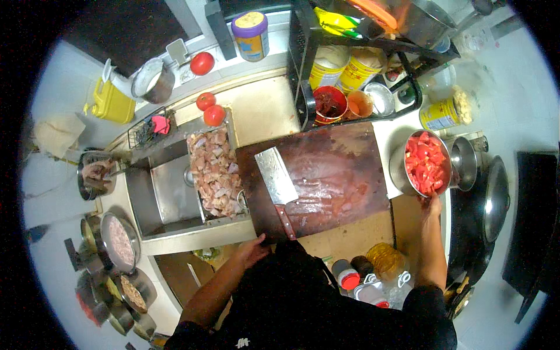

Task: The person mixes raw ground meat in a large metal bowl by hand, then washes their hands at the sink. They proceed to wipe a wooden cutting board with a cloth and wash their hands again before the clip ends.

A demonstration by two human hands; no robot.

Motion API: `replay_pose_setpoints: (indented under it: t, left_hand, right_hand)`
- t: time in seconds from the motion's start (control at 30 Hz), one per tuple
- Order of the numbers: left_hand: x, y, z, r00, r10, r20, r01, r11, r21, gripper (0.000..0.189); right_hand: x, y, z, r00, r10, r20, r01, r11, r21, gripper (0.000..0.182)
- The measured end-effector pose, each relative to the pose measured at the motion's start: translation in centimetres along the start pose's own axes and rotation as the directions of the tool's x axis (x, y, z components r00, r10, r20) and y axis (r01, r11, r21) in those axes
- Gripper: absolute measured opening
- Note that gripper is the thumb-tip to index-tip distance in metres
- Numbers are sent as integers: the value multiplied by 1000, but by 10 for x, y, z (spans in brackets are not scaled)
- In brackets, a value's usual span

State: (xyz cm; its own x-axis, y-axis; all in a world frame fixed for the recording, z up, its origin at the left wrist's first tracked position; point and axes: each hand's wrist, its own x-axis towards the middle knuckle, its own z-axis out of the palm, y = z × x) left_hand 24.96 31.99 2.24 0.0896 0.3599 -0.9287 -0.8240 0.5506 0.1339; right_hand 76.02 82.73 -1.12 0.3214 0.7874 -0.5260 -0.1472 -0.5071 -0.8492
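Note:
My right hand (431,205) grips the near rim of a steel pot (398,170) filled with cut tomatoes (424,164), to the right of the cutting board. At the near left edge of the wet wooden cutting board (350,166), my left hand (253,251) rests near the corner; part of it is hidden by my dark clothing, and I cannot tell whether it grips the edge. A cleaver (277,177) lies on the board's left part, its wooden handle towards me. Just left of the board, a tray of chopped raw meat (215,175) lies over the sink.
The steel sink (168,188) is at the left, with whole tomatoes (214,115) behind it. A black rack (302,87) with tins stands behind the board. Bowls of food (119,243) stand far left. A lidded wok (496,199) is at the right, bottles (348,278) below the board.

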Motion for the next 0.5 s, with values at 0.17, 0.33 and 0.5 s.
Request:
replay_pose_setpoints:
  t: [0.17, 0.33, 0.5]
  left_hand:
    - [25, -14, -1, 930, 245, 275, -308, 927, 215, 51]
    - [14, -13, 20, 977, 178, 119, -165, 980, -113, 46]
    - [48, -43, 6, 960, 237, 146, -194, 946, -259, 44]
  right_hand:
    - [12, -13, -40, 1000, 11, -19, -12, 1000, -20, 30]
    - [-24, -4, -47, 980, -50, 195, 68, 994, -89, 25]
    - [-170, 110, 46, 831, -387, 399, 176, 864, 472, 14]
